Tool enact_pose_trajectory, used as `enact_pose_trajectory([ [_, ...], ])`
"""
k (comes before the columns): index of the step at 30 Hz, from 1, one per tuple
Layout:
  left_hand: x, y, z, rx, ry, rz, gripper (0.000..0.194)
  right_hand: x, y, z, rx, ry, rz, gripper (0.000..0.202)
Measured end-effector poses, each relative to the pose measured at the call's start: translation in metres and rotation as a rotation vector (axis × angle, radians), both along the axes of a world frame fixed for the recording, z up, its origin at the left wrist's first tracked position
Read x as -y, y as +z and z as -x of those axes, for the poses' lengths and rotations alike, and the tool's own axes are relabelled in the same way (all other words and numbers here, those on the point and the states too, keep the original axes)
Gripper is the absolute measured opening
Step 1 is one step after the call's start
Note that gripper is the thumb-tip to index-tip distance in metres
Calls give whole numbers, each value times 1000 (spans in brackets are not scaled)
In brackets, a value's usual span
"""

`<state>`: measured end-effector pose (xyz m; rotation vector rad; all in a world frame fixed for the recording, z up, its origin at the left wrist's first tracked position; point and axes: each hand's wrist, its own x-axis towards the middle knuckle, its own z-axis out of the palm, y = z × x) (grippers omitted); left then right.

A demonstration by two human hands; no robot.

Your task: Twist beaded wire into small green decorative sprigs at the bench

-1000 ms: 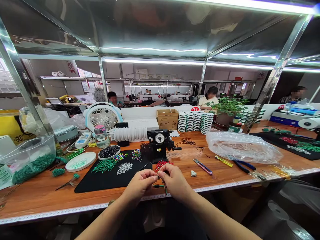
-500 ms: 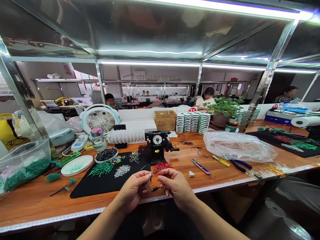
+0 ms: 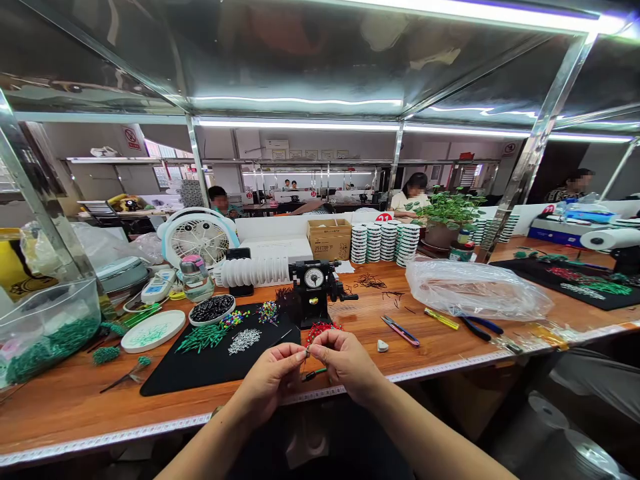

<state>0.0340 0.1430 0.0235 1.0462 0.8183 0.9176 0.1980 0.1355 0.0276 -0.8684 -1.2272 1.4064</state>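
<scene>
My left hand [image 3: 274, 377] and my right hand [image 3: 346, 365] meet fingertip to fingertip above the table's front edge. Both are closed in a pinch on something tiny and thin, too small to name. Just below the fingertips shows a short black and green piece [image 3: 315, 375]; whether it hangs from the fingers or lies on the table I cannot tell. Right behind the hands is a pile of red beaded pieces [image 3: 324, 331], partly hidden by the fingers. Beyond it stands a black hand-cranked winding machine [image 3: 314, 293] with a round dial.
To the left, a black mat [image 3: 200, 367] carries green pieces [image 3: 200, 339], clear beads [image 3: 245, 341] and a dish of black beads [image 3: 213, 309]. On the right lie thread snips [image 3: 400, 331], a yellow cutter [image 3: 441, 319], pliers [image 3: 479, 327] and a plastic bag [image 3: 475, 291].
My right hand has moved left, so the two hands' fingertips now meet where a small gap was. The camera view has shifted slightly.
</scene>
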Motion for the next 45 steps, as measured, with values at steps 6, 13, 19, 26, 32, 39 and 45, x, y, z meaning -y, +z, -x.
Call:
enact_pose_trajectory([
  [6,-4,-4,4,-1,-5,-20,24,-4,10,-12,182,88,-93,20],
  [13,-3,-7,4,8,-43,-29,22,-4,13,-12,113,176,-19,21],
  [19,-5,-6,7,21,-94,-13,23,-6,13,-13,80,216,10,23],
  [26,-10,-5,8,-39,-148,-43,29,-8,12,-15,152,236,-17,22],
  [32,-14,2,10,-228,-184,-139,31,-14,10,-19,362,280,-48,14],
  [39,-17,9,9,-400,-192,-221,27,-16,6,-14,409,292,-45,16],
  [45,-11,18,6,-426,-232,-206,28,-17,12,-16,455,253,-193,11],
])
